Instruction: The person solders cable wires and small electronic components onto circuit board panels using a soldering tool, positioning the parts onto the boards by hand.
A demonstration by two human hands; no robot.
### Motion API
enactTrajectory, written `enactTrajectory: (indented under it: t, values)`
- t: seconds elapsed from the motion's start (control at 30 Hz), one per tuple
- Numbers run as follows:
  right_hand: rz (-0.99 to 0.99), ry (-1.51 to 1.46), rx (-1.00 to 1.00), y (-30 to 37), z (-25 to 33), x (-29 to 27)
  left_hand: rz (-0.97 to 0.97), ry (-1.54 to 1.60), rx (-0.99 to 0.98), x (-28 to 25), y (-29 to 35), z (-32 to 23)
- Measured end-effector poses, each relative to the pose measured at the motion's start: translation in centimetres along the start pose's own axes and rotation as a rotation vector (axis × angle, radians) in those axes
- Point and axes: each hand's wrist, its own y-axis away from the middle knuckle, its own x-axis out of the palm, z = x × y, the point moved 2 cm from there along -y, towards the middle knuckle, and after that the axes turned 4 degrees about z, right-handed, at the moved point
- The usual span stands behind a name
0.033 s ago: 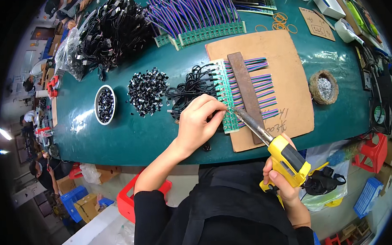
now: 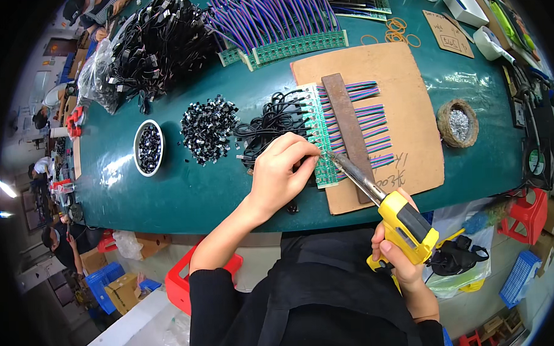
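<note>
My left hand (image 2: 283, 166) is closed in a pinch at the left edge of a green circuit board strip (image 2: 316, 120). A black cable runs under this hand, its plug (image 2: 292, 207) showing below the wrist; the fingertips hide the held end. My right hand (image 2: 398, 248) grips a yellow and black soldering gun (image 2: 410, 226), its metal tip touching or just above the board beside my left fingertips. Black cables (image 2: 275, 121) lead off the board's left side, striped ribbon wires (image 2: 369, 118) off its right. A rusty metal bar (image 2: 347, 131) lies across those wires.
Brown cardboard (image 2: 409, 107) lies under the board. Left of it are a pile of small black connectors (image 2: 208, 129) and a white bowl (image 2: 136, 155) of them. A woven basket (image 2: 474, 131) stands right. Cable heap (image 2: 163, 49) and wired boards (image 2: 297, 44) lie behind. Other people work far left.
</note>
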Motion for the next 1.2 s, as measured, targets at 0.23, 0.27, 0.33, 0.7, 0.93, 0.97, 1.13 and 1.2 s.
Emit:
enactTrajectory:
  t: [0.23,0.27,0.33,0.7,0.93,0.97,1.13,1.2]
  values:
    - [-0.040,0.030,0.048,0.0,0.0,0.2,0.026,0.020,0.015,0.0,-0.2,0.3]
    - [-0.039,0.030,0.049,0.0,0.1,0.3,0.011,0.001,0.042,0.2,-0.2,0.3]
    - [-0.043,0.114,0.087,0.1,0.2,0.3,-0.004,-0.015,0.069,0.3,-0.3,0.3]
    - [-0.020,-0.009,0.030,0.2,0.8,0.0,-0.040,-0.096,0.162,0.2,-0.4,0.1]
    - [-0.011,-0.001,0.058,0.5,0.4,-0.1,-0.044,-0.139,0.191,0.5,-0.1,0.2]
    - [-0.016,-0.007,0.056,0.6,0.3,-0.1,-0.048,-0.121,0.183,0.5,-0.1,0.3]
    - [-0.032,-0.012,0.034,0.7,0.5,-0.3,0.023,-0.065,0.120,0.1,-0.3,0.1]
    - [-0.047,-0.023,0.023,0.8,0.6,-0.3,0.039,-0.146,0.219,0.3,-0.5,0.2]
